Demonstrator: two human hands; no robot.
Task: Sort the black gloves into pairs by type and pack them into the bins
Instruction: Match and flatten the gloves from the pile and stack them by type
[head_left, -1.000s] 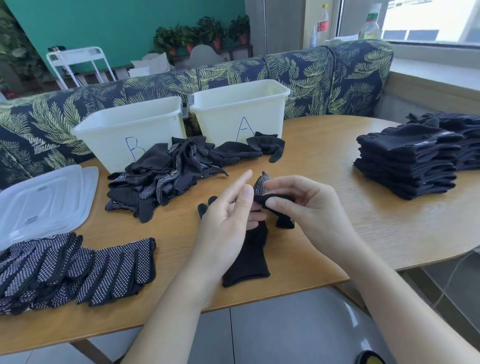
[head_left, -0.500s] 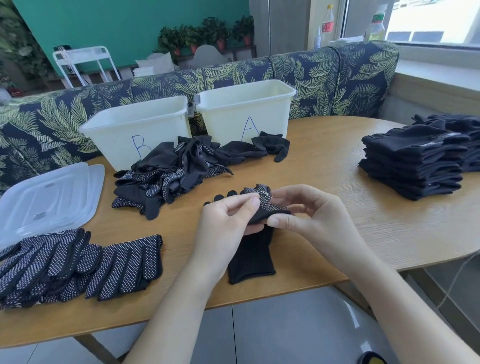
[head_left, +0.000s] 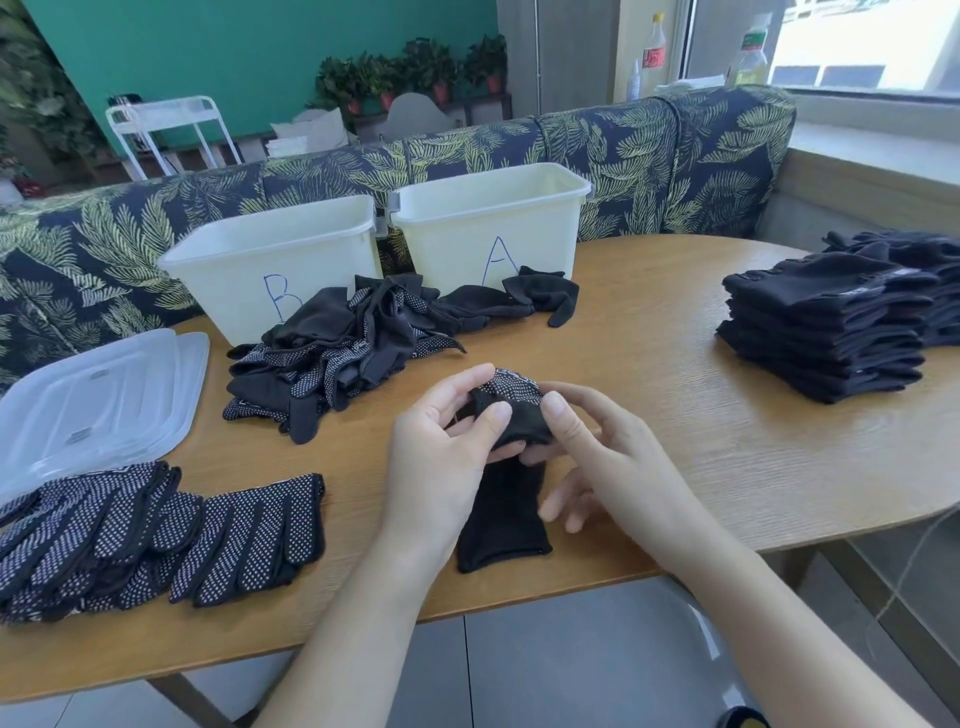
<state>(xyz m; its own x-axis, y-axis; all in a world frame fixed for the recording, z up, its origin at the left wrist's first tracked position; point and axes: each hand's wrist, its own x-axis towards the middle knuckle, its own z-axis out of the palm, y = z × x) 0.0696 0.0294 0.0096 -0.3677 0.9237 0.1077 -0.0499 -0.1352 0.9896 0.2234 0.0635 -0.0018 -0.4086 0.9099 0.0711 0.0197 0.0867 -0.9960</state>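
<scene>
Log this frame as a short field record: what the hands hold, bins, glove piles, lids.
held item: black glove, dotted part folded at top, cuff on table
left hand: pinches the glove
right hand: pinches the glove
bins: bin B and bin A, side by side
unsorted pile: before the bins
dotted gloves: near left
plain stack: right
lids: left

Held above the bench's near edge: a folded black glove (head_left: 511, 415), dotted side up, cuff hanging down to the wood. Toward the far edge, bins B (head_left: 270, 260) and A (head_left: 493, 218) side by side; just before them, an unsorted heap (head_left: 343, 353). Near left corner, dotted gloves (head_left: 156, 540) laid flat. Right edge, plain stack (head_left: 826, 327).
</scene>
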